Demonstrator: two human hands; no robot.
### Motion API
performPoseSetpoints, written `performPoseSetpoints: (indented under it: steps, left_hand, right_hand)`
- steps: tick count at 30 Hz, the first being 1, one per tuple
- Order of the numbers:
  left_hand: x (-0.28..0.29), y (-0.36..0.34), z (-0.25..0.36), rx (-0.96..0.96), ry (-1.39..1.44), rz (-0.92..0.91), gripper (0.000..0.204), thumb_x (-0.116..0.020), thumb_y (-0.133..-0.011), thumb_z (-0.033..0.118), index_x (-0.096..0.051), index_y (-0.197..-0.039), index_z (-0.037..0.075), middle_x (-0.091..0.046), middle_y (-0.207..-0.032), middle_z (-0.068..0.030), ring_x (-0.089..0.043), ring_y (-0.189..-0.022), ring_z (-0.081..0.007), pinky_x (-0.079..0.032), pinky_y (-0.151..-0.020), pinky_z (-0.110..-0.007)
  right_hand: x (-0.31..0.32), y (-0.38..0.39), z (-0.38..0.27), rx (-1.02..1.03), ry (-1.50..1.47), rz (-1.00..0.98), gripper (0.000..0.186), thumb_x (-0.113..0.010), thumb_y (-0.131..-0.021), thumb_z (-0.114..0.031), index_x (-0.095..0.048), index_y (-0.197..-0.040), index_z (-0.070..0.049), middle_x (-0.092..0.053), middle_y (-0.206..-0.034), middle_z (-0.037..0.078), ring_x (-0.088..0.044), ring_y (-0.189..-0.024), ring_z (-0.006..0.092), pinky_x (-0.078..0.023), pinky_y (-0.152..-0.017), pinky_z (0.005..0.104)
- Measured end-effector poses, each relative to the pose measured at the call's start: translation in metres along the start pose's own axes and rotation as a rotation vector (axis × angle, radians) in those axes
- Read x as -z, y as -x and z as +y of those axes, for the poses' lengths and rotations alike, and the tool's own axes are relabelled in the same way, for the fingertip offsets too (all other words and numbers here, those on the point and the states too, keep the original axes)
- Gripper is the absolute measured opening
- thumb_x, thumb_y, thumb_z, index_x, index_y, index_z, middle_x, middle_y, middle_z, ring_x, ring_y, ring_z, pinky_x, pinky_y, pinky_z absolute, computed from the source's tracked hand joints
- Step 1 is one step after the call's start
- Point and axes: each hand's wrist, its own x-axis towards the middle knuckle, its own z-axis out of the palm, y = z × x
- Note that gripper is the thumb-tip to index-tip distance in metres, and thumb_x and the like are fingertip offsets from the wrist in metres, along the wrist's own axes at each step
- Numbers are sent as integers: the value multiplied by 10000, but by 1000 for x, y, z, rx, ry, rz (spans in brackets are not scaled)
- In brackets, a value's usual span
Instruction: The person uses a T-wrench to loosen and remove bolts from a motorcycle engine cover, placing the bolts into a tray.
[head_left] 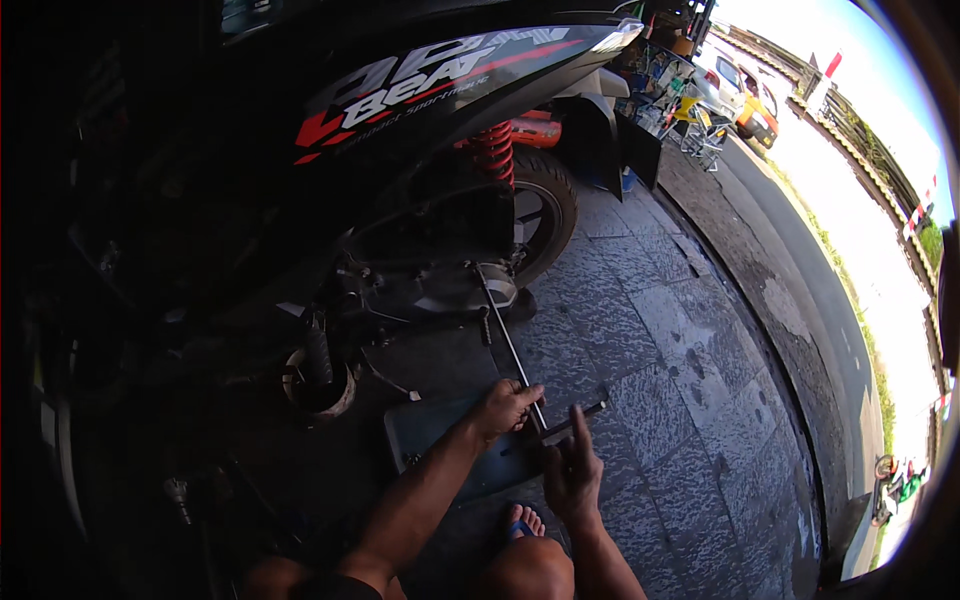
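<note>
A long T-handle wrench [507, 332] slants from the engine casing [430, 293] of a dark scooter [400, 110] down toward me. Its far tip meets the casing beside the rear wheel. My left hand [505, 410] is closed round the lower shaft, thumb and fingers pinching it. Just right of it, my right hand [573, 475] is at the crossbar, one finger raised against the bar and the others curled and partly hidden. Below the wrench lies a dark, flat tray-like piece [425, 435] on the ground.
A round container [345, 400] stands under the scooter, left of my hands. The rear wheel [550, 215] and red shock spring [493, 155] are ahead. A metal tool [178, 495] lies at lower left. Stone paving [690, 400] runs right toward a kerb and road with parked vehicles [735, 90].
</note>
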Motion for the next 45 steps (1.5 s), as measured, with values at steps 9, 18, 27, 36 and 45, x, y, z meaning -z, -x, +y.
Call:
performPoseSetpoints:
  steps: [9,18,27,36,45]
  left_hand:
    - [-3,-2,17,-41,86,46,246,-722,-909,280,-644,-805,72,-462,-589,71,-400,-483,-16,-332,-442,-194]
    - [-5,-5,21,-71,123,31,258,-740,-893,316,-642,-811,92,-429,-582,85,-368,-478,-12,-302,-447,-193]
    - [1,-3,24,-80,128,8,285,-736,-893,330,-659,-841,61,-454,-588,73,-391,-486,-15,-331,-449,-190]
    - [5,-6,19,-50,94,49,307,-710,-906,343,-661,-840,47,-457,-578,63,-401,-485,-18,-327,-449,-191]
    - [9,-12,14,9,27,101,290,-641,-937,315,-681,-837,46,-467,-574,59,-403,-475,-32,-328,-452,-201]
  right_hand:
    - [-10,29,34,-547,161,-782,314,-499,-843,-152,-704,-974,47,-708,-897,176,-683,-860,242,-526,-771,359]
    - [-10,47,52,-426,94,-703,350,-490,-831,-160,-716,-1026,24,-698,-855,174,-664,-775,240,-519,-768,359]
    - [-10,49,51,-398,92,-695,350,-489,-840,-153,-702,-1053,24,-704,-902,187,-670,-810,250,-518,-805,360]
    - [-11,43,45,-365,121,-527,289,-528,-863,-118,-696,-1044,33,-715,-989,225,-699,-949,309,-516,-880,368]
    - [1,-13,5,490,826,170,609,-693,-780,-40,-486,-1353,-17,-645,-1007,150,-656,-917,245,-513,-852,357]
